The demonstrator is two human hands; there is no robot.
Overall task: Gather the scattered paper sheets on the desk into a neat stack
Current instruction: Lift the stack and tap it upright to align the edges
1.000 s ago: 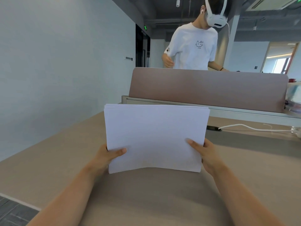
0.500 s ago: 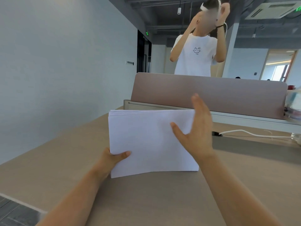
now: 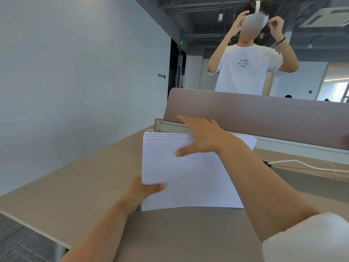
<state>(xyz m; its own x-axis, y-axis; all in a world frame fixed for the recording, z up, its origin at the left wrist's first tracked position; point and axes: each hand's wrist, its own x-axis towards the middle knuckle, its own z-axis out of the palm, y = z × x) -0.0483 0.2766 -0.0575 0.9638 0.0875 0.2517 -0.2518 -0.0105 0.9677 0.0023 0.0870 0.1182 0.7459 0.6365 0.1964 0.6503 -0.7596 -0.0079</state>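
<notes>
Paper stack (image 3: 188, 178) is stood upright on its long lower edge on the table (image 3: 75, 186), its long axis running left to right and its broad face turned toward the wearer. At the stack's lower left corner it is pinched by the left hand (image 3: 141, 191), thumb on the near face. Across the stack's top edge the right hand (image 3: 204, 137) is laid flat, fingers straight and spread. That hand is judged better placed to press the edge level.

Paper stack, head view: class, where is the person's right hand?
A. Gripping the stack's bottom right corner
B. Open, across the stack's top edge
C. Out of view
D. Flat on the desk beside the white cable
B: the right hand, fingers straight, reaches across the top edge of the paper stack, while the left hand pinches its lower left corner.
</notes>
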